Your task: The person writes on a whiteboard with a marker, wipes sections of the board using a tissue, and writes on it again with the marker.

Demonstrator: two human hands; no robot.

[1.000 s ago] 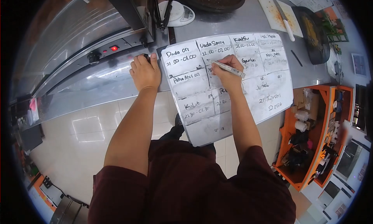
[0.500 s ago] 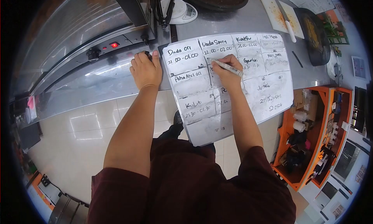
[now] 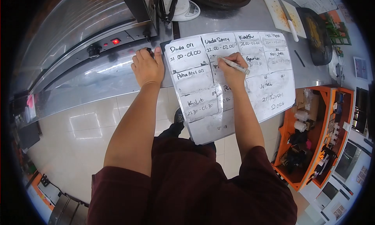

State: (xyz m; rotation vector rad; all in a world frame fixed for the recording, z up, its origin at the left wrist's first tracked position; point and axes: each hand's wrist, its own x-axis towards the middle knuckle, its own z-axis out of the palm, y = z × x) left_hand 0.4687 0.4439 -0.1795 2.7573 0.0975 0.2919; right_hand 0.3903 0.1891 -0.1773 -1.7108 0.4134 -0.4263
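whiteboard (image 3: 273, 84) overhangs near edge of counter (image 3: 234, 22); could tip if pressed low. left hand (image 3: 149, 69) by same edge, grip: cannot tell. right hand (image 3: 235, 75), grip clamped on marker (image 3: 240, 67) over whiteboard's upper middle; wrist might smudge ink (image 3: 225, 100).

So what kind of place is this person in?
It looks like a kitchen, perhaps a restaurant's: a knife lies on a stained cutting board, a white scale stands on the metal counter, and the whiteboard says "Katsu".
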